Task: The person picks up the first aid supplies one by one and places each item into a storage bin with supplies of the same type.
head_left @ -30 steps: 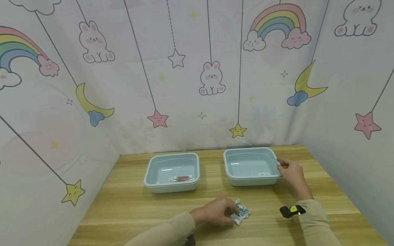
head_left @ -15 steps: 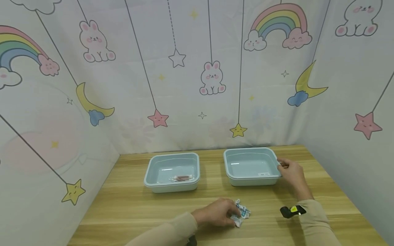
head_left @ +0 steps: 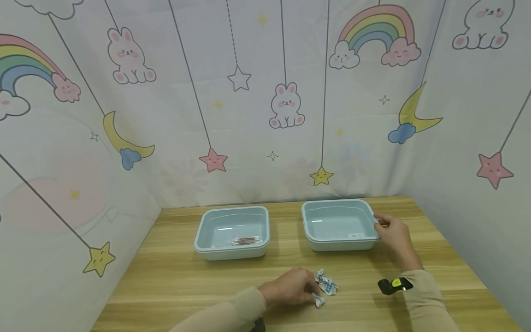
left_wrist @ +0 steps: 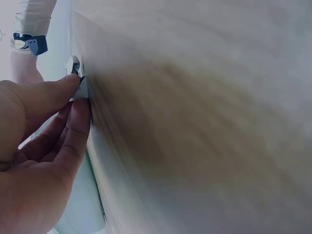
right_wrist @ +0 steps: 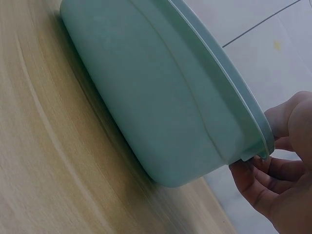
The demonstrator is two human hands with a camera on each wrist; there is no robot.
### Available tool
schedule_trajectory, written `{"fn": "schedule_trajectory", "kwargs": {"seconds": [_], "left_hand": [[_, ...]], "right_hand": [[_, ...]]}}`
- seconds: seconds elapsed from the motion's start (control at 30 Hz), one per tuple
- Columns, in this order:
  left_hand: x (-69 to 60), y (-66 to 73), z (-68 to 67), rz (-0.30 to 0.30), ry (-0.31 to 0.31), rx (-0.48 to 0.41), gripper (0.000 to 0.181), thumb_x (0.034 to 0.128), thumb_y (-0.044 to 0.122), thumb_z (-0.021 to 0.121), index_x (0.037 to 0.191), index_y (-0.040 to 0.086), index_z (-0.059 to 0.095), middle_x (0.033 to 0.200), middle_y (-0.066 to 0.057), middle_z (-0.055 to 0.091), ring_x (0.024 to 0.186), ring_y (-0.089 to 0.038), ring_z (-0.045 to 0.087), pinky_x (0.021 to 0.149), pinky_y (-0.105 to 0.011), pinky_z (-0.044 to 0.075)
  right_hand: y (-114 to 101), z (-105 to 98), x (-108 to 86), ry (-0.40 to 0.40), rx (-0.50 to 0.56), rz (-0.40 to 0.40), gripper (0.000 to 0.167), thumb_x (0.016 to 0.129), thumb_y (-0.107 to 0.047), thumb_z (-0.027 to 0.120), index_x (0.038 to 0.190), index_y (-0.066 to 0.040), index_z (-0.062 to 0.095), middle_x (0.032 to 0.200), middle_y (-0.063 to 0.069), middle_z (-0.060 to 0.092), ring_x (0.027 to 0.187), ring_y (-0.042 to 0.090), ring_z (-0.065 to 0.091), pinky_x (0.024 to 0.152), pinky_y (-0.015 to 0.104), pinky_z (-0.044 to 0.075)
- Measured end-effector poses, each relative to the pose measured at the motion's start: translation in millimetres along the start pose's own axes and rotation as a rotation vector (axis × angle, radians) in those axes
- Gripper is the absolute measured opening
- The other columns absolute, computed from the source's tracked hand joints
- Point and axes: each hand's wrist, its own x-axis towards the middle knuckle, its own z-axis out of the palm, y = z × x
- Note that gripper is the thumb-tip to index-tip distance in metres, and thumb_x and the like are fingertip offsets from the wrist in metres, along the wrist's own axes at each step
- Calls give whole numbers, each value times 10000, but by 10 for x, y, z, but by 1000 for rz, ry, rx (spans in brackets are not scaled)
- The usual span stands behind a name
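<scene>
My left hand (head_left: 292, 287) is low over the table, its thumb and fingertips pinching a small crumpled white wrapper (head_left: 318, 300). Just beyond the fingers lies a larger crumpled wrapper (head_left: 327, 284), white with blue print. From the left wrist view, the thumb and fingers (left_wrist: 73, 131) are close to the tabletop, with white wrapper at their tips. At the right, my right hand (head_left: 394, 234) grips the right side rim of a light blue plastic basin (head_left: 340, 245). The right wrist view has the thumb over the basin's rim (right_wrist: 251, 109) and the other fingers below it.
A second light blue basin (head_left: 232, 254) stands to the left, with a bundle of thin reddish-brown sticks (head_left: 246, 240) in a clear pack inside. A small white label (head_left: 355, 235) shows in the right basin. Printed cloth walls (head_left: 249, 184) enclose the wooden table (head_left: 174, 276).
My left hand has shifted slightly left with the small wrapper, and a gap has opened between it and the larger wrapper. My right hand keeps its hold on the basin.
</scene>
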Motion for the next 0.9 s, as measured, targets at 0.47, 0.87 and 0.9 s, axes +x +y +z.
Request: {"fn": "schedule_trajectory", "kwargs": {"seconds": [0.47, 0.87, 0.9], "left_hand": [[-16, -36, 15, -26, 4, -52, 162, 768, 139, 812, 919, 181, 769, 932, 119, 714, 808, 107, 547, 726, -51, 440], [-44, -41, -44, -56, 6, -43, 149, 790, 145, 797, 932, 181, 771, 894, 130, 696, 759, 90, 536, 674, -55, 434], [-43, -44, -53, -54, 11, -35, 149, 792, 145, 794, 935, 180, 772, 889, 129, 694, 752, 88, 535, 666, -54, 432]], "right_hand": [[12, 10, 13, 5, -3, 5, 397, 922, -128, 530, 1276, 38, 596, 1088, 256, 659, 972, 367, 634, 662, 263, 490], [4, 2, 3, -15, -1, 14, 401, 929, -130, 528, 1291, 29, 588, 1101, 250, 658, 993, 370, 631, 667, 261, 492], [5, 2, 3, -13, -2, 12, 400, 927, -129, 527, 1290, 29, 589, 1099, 250, 659, 992, 371, 631, 667, 263, 493]]}}
